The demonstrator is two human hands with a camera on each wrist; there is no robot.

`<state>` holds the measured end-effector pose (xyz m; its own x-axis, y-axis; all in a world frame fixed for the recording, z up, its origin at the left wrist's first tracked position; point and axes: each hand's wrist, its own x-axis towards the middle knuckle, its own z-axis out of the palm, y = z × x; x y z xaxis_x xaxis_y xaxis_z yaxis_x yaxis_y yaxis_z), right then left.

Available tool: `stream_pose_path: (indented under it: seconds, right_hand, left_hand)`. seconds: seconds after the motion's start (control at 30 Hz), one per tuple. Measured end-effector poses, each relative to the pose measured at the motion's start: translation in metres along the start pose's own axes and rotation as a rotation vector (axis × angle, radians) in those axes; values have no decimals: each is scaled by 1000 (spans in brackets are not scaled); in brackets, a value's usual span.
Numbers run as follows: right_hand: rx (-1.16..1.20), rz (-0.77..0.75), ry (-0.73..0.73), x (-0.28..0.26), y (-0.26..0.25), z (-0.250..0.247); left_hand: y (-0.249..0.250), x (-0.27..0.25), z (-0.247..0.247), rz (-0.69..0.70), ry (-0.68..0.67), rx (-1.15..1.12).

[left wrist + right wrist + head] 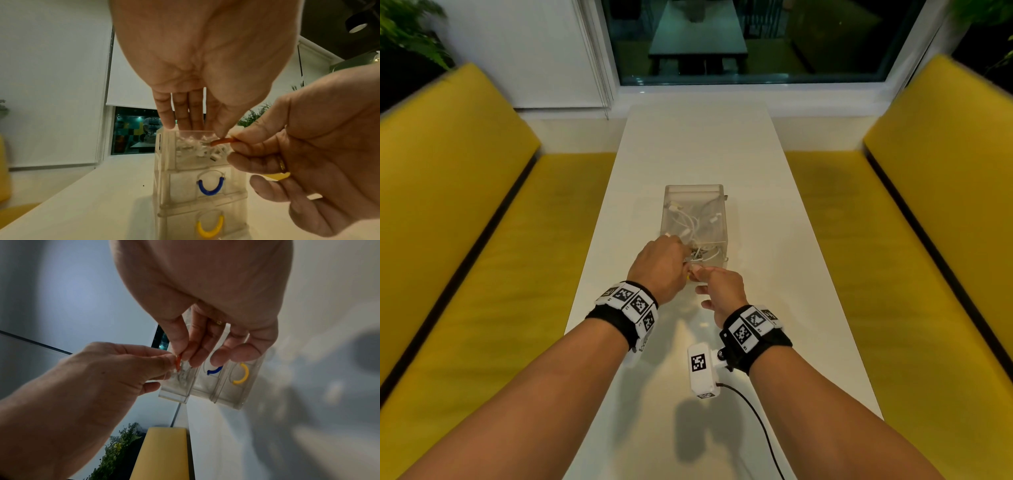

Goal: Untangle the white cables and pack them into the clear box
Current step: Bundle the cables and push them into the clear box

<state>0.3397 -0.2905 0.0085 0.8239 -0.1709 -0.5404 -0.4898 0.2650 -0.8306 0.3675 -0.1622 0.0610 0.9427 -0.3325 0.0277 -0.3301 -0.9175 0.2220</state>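
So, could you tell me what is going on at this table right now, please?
A person is working at a clear box of stacked drawers on a white table. White cables already lie in a loose tangle in the open top drawer. The right hand pinches that drawer's orange handle, while the left hand reaches in over the cables, thumb near the handle. The blue handle and yellow handle mark the two closed drawers below.

Both bare forearms reached forward, each wrist wearing a black strap with coded markers. The left hand point(659, 265) stretched its fingers point(180, 112) downward. The right hand point(722, 291) pinched thumb against forefinger, other fingers loosely curled.
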Motion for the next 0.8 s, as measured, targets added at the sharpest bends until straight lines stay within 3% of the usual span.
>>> stream_pose_path:
  seconds: [0.17, 0.4, 0.53, 0.8]
  right_hand:
    - [-1, -9, 1, 4, -3, 1]
    - [-7, -14, -18, 7, -7, 0]
    - [-12, -14, 6, 12, -11, 1]
    - [-13, -19, 18, 15, -12, 5]
  left_hand:
    - [0, -2, 9, -23, -45, 59]
    - [-9, -5, 11, -50, 133, -69]
    - [-17, -1, 10, -34, 173, -34]
    - [-16, 9, 6, -54, 144, -7]
